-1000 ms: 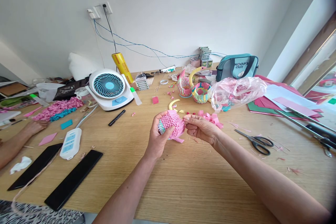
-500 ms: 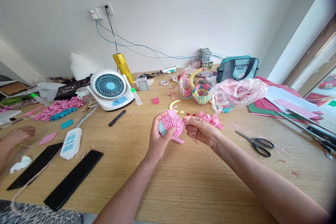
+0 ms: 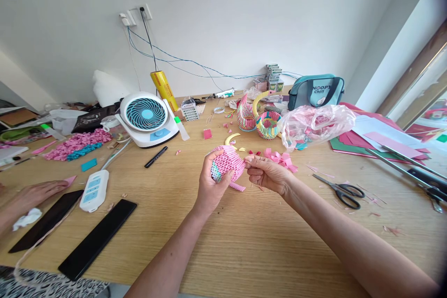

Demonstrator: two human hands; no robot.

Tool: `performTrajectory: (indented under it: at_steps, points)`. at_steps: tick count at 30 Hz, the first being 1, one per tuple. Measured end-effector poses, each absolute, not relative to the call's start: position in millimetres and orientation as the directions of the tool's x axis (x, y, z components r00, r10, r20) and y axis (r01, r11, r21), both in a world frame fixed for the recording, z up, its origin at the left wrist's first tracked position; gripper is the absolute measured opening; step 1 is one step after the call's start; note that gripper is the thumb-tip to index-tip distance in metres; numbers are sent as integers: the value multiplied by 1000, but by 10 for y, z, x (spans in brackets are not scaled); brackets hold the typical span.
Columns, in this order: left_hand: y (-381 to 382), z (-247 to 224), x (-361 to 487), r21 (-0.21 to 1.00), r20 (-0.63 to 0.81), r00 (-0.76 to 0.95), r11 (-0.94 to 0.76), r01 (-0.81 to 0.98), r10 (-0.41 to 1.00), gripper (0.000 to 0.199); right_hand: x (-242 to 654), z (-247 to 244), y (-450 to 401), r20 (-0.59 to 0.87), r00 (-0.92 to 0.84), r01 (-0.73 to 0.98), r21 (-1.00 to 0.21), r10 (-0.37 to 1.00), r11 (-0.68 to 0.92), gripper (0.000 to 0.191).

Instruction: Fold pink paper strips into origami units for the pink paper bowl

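Note:
My left hand (image 3: 209, 185) is wrapped round a rounded basket-like form of folded paper pieces (image 3: 228, 160), mostly pink with a blue-green and white patch. At its right edge the thumb and forefinger of my right hand (image 3: 267, 174) are pinched together; whatever they hold is too small to make out. A pink zigzag paper strip (image 3: 237, 187) sticks out just below the form. Behind my hands lie a curved yellow paper piece (image 3: 231, 139) and loose pink paper pieces (image 3: 284, 159). Two finished-looking paper baskets (image 3: 268, 125) stand farther back.
Black-handled scissors (image 3: 345, 193) lie right of my right arm. A plastic bag (image 3: 317, 123) and coloured paper sheets (image 3: 380, 137) are beyond. Leftward stand a fan (image 3: 146, 116) and a power strip (image 3: 94, 191). Another person's hand (image 3: 42, 193) rests at far left.
The other person's hand has come forward onto the pink paper sheet at far left. My own hands have barely moved and stay at the paper form.

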State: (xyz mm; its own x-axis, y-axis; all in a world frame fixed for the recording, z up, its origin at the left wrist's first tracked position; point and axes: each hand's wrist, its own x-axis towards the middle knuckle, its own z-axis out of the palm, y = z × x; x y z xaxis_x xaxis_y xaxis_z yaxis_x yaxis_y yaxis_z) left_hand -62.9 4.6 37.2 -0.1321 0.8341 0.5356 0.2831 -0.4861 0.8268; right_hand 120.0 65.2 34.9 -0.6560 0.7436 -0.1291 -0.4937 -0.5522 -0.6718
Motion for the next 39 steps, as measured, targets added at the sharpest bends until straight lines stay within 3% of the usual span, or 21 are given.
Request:
performTrajectory:
  at_steps: [12,22,29,39]
  points:
    - [26,371,-615,803,567,-143,-505,316,811,47,1124,344,589,-84,-571,-566,-680,817,-466,28]
    - [40,369,-631,835,521,-124,-474,281,844,48,1166,383,603,-58,-574,-468,-795,817,-386,29]
    - [20,358,-568,841,521,-123,-483,244,845,66,1174,415,600,-131,-504,-407,-836,854,-368,30]
    - [11,299,-530,755,617,-153,-526,391,772,62,1102,423,514,-149,-454,-349,-877,879,-329,34]
